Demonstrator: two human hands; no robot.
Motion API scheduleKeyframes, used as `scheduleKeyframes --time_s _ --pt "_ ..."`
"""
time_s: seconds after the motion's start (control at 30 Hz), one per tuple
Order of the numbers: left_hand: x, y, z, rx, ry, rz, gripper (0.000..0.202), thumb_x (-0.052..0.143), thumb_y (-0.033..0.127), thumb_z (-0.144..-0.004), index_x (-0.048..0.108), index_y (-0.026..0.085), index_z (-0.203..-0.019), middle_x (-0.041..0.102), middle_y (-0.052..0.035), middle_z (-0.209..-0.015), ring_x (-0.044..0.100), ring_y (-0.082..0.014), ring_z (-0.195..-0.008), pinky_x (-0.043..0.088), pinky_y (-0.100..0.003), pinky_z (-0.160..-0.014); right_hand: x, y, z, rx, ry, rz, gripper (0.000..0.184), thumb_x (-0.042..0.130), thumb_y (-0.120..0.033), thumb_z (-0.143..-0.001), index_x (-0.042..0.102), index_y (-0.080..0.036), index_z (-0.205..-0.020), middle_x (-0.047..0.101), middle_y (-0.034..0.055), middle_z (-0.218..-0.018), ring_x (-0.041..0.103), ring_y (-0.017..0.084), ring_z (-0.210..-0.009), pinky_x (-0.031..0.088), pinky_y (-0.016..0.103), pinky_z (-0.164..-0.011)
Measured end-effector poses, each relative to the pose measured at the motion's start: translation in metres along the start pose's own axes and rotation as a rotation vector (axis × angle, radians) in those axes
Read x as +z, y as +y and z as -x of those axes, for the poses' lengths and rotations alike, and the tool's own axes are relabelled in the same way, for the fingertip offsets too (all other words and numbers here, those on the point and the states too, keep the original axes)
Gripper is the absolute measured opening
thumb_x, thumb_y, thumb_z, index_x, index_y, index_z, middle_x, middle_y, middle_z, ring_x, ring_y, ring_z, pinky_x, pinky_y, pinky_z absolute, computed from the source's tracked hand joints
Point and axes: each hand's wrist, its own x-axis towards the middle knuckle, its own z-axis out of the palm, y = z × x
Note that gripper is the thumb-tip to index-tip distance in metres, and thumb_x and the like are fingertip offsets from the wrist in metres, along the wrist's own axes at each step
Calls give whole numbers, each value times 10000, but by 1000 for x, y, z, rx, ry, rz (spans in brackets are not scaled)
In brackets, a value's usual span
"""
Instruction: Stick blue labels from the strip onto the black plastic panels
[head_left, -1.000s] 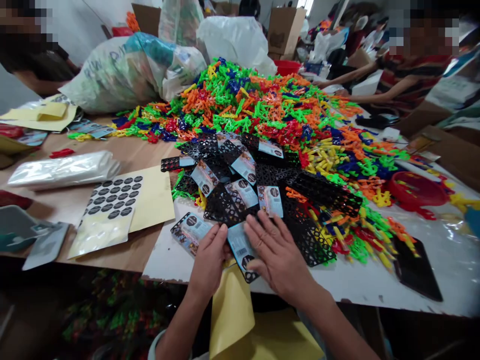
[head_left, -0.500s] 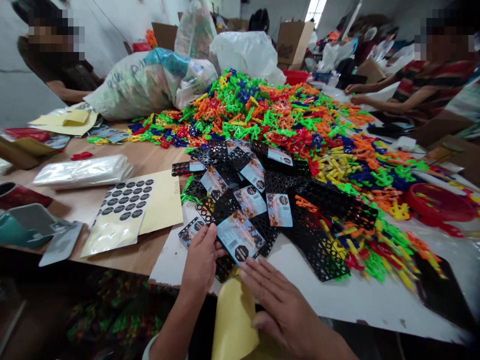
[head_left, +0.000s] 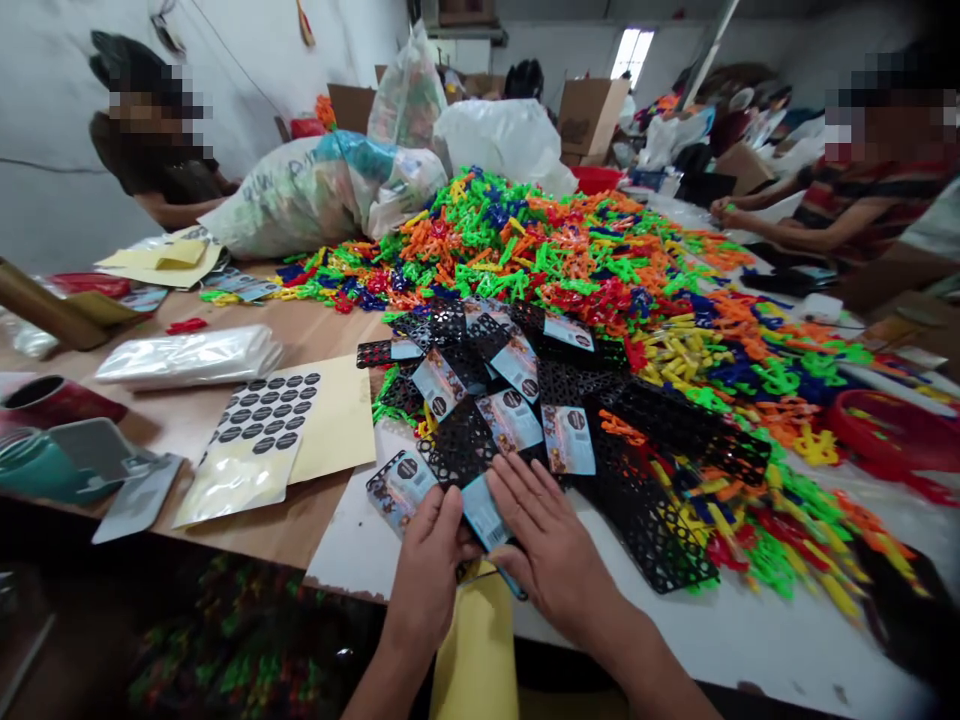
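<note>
My left hand [head_left: 429, 560] is closed on the left edge of a light blue printed card [head_left: 484, 515], thumb on top. My right hand [head_left: 551, 540] lies over the card's right part, fingers stretched flat and close together, thumb at its lower edge. Under both hands a curled yellow sheet [head_left: 476, 650] hangs past the table's edge; what supports its top is hidden. Just ahead lies a pile of black perforated plastic strips [head_left: 652, 525] with similar printed cards [head_left: 510, 420]. Another printed card [head_left: 403, 490] touches the area beside my left fingers.
A sheet of black octagonal stickers [head_left: 262, 420] lies at left, near a folded stack of clear bags [head_left: 191, 355] and a phone on a stand [head_left: 139, 495]. A heap of colourful plastic toys [head_left: 540, 240] fills the back. Two people [head_left: 161, 150] sit at either side.
My right hand has moved up from the card's lower corner and now covers its right part. The card has tilted and come nearer. The whole view has shifted slightly.
</note>
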Motion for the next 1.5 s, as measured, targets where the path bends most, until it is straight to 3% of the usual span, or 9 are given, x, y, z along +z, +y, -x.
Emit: scheduleKeyframes --time_s 0.2,0.33,0.5,0.73,0.87,1.0,1.2,1.4,1.5 --pt "-19 1 -6 -41 36 36 300 741 395 -752 561 162 -811 615 29 -660 575 -93 -547 520 -227 -574 10 -3 -8 17 -3 -71 636 419 -355 -980 141 -231 -1539 305 93 -1542 257 279 -1435 343 568 -1116" --pt "-23 49 -44 136 174 143 171 622 298 -855 611 131 -892 715 -74 -836 694 -175 -743 567 -320 -748 7 -5 11 213 168 -237 579 404 -257 -982 205 -246 -1527 289 71 -1558 299 235 -1423 358 442 -1132" --pt "-23 105 -83 258 67 28 315 437 343 -966 614 123 -1104 673 -155 -1165 653 -204 -1068 474 -386 -1002 9 1 38 323 170 -324 532 454 -217 -970 321 -280 -1481 363 47 -1525 352 197 -1397 349 368 -1132" --pt "-64 31 10 42 -246 -934 537 519 538 -866 570 231 -1304 552 -89 -1387 460 -277 -1321 283 -485 -1153 3 2 71 598 68 -557 307 472 -315 -969 571 -267 -1256 628 52 -1218 580 188 -1130 455 333 -990" --pt "-80 -6 34 87 -277 -1160 573 536 511 -841 535 219 -1335 532 -120 -1389 418 -309 -1337 287 -537 -1132 1 -13 70 856 -206 -897 356 520 -419 -932 542 -242 -1241 634 32 -996 604 143 -757 513 274 -691" --pt "-65 -8 32 128 -367 -1161 480 497 453 -880 551 224 -1299 628 -112 -1220 536 -274 -1187 375 -485 -1063 11 -29 62 709 -323 -1000 225 718 -360 -788 640 -210 -936 561 1 -933 537 123 -753 454 238 -673" --pt "-43 8 27 -56 -525 -961 279 550 460 -874 660 224 -976 671 -45 -1015 597 -202 -951 471 -320 -853 -7 -11 42 617 -133 -1196 170 678 -344 -836 605 -191 -824 562 46 -1149 528 182 -1083 393 313 -962" --pt "-44 21 13 -203 -280 -512 280 671 468 -798 559 220 -862 569 59 -686 500 -89 -579 385 -185 -536 -29 21 25 741 -353 -1460 304 763 -394 -743 596 -176 -873 624 -15 -803 564 111 -720 437 222 -658" --pt "-48 29 5 -128 -267 -517 257 677 440 -804 592 229 -925 612 47 -749 533 -97 -629 403 -187 -566 -34 36 29 816 -130 -1367 295 779 -389 -719 636 -160 -839 624 -24 -768 549 89 -686 429 200 -650"
